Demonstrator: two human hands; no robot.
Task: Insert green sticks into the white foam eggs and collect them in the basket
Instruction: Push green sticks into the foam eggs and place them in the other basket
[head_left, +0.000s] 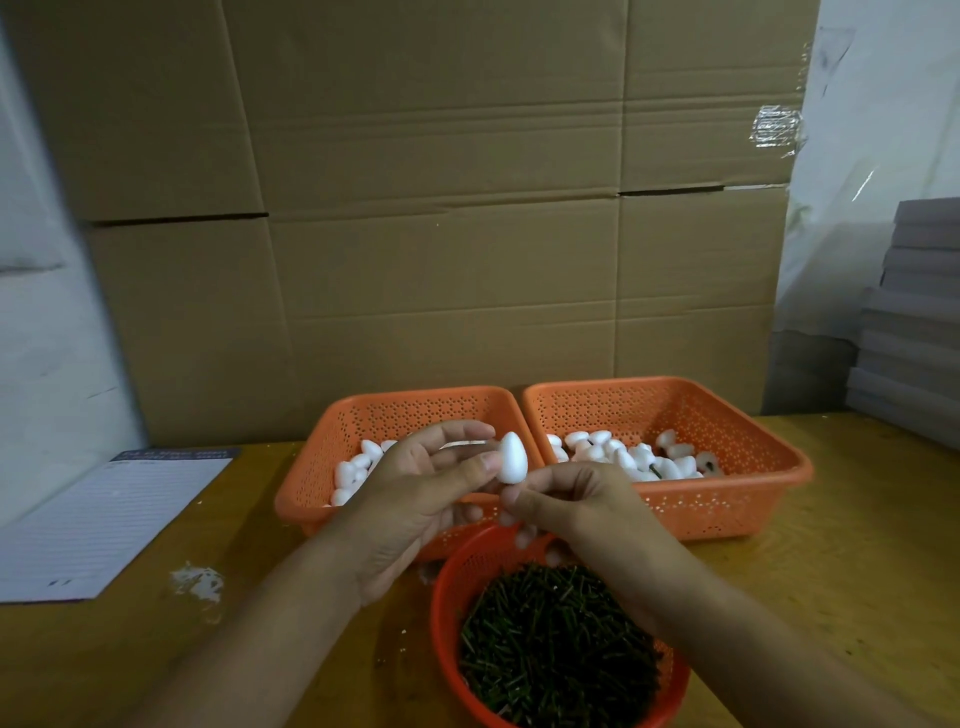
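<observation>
Pinching a white foam egg (513, 457) in the left hand (415, 499) grip, right hand (569, 506) fingers curling at its base, above the round basket of green sticks (550, 644); two orange baskets (753, 457) sitting behind, notepad (104, 525) lying left.

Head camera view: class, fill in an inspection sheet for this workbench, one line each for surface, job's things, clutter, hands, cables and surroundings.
Surface: yellow wooden table, glossy.
Job's things: white foam egg held upright; round orange basket of green sticks; left rectangular orange basket of plain eggs; right rectangular orange basket of eggs, at least one with a stick.
Clutter: lined paper pad; white foam crumbs.
Hands: left hand pinches the egg; right hand pinches at its base, stick hidden.
Cables: nothing seen.
Surroundings: brown cardboard boxes; grey stacked sheets.
</observation>
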